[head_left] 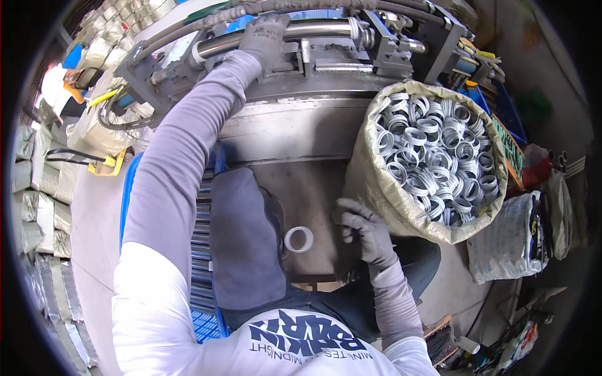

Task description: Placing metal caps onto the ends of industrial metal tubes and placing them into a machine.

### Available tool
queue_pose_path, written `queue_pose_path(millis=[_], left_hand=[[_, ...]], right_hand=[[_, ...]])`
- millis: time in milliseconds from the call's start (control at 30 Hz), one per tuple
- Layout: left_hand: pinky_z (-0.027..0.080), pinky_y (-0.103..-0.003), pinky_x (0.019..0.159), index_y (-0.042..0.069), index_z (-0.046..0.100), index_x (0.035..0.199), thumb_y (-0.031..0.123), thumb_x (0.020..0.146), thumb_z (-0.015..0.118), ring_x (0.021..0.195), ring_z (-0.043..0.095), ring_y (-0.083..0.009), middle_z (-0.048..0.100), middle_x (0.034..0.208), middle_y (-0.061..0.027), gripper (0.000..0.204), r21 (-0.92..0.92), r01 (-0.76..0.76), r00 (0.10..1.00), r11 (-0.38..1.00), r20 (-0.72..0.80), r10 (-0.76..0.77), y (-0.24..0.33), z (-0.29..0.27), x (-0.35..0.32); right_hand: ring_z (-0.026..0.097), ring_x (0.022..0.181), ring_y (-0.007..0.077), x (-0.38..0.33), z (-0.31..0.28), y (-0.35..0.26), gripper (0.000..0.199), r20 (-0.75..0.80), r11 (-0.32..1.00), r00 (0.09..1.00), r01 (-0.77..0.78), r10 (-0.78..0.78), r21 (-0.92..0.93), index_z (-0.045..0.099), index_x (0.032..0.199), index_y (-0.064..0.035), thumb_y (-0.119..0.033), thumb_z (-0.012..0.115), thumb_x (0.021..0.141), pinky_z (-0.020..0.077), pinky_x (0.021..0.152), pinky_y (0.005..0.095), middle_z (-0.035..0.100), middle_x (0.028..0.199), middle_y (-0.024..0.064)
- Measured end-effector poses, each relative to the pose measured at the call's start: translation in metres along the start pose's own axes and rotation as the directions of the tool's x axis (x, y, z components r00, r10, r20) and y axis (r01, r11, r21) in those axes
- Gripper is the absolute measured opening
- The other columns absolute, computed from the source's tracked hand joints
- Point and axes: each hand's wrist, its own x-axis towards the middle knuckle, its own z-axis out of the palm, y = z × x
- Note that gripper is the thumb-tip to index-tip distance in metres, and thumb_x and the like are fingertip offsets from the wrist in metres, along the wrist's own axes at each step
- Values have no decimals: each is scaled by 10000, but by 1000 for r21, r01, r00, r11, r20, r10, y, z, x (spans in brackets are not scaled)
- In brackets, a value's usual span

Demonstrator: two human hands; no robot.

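Observation:
My left hand [263, 34], in a grey glove, reaches far forward and rests on a shiny steel bar [313, 30] at the top of a dark machine [295, 119]. My right hand [367, 229], also gloved, hangs with its fingers curled beside a woven sack [376, 182] and holds nothing that I can see. The sack is full of several white plastic rings [439, 156]. One white ring [299, 239] lies by itself below the machine's front plate, left of my right hand.
A blue crate [204, 250] of stacked pieces sits under my left arm. Packed sacks [37, 207] line the left side. A printed white bag [508, 238] stands at the right, with blue bins [495, 100] behind the ring sack. Black hoses [113, 113] hang off the machine's left end.

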Motion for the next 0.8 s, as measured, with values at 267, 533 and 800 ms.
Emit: queue_pose_path(millis=[267, 533, 800], left_hand=[[464, -489, 1139, 89, 545, 1494, 136, 916, 750, 1341, 595, -394, 625, 1433, -175, 614, -18, -118, 991, 993, 65, 119, 9, 60, 13], [475, -521, 1098, -3, 532, 1493, 316, 950, 676, 1315, 587, -424, 606, 1418, -271, 646, -149, -293, 921, 945, -311, 236, 6, 12, -70], [481, -429, 1115, 13, 632, 1424, 105, 971, 733, 1318, 614, -366, 664, 1397, -195, 472, -457, 339, 937, 823, 238, -254, -44, -22, -397]], right_hand=[[666, 774, 136, 13, -24, 27, 274, -178, 970, 971, 125, -163, -207, 719, 1259, 13, -74, 654, 1007, 542, 693, 288, 715, 955, 46], [697, 998, 435, 123, -40, 93, 343, 109, 225, 978, 149, -180, -963, 782, 1094, -97, -373, 618, 975, 538, 899, 523, 746, 966, 234], [718, 818, 388, 187, -212, 355, 337, 195, -139, 978, 203, 74, -969, 758, 947, -45, -371, 679, 916, 534, 746, 510, 756, 847, 190]])
